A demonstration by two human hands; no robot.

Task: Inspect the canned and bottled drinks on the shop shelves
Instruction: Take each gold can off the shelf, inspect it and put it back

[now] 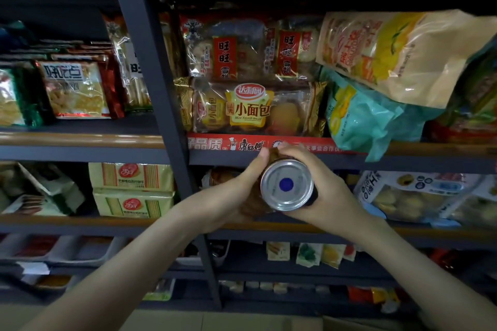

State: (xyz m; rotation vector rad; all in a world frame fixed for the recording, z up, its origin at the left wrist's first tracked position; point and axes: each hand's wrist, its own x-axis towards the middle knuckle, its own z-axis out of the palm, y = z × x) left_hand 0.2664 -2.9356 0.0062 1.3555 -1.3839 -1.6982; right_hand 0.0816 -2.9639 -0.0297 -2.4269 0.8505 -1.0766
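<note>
Both hands, left hand (236, 192) and right hand (332, 196), wrap what seems a can (286, 187) between them.

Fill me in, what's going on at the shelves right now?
A person is holding a can up in front of the snack shelves, with the left hand and right hand each curled round one side. Its silver end, marked with a blue dot, faces the camera; the dark body points toward the shelves. Behind it sits a Mini French Bread pack. The can is off the shelf and its label is not visible.
</note>
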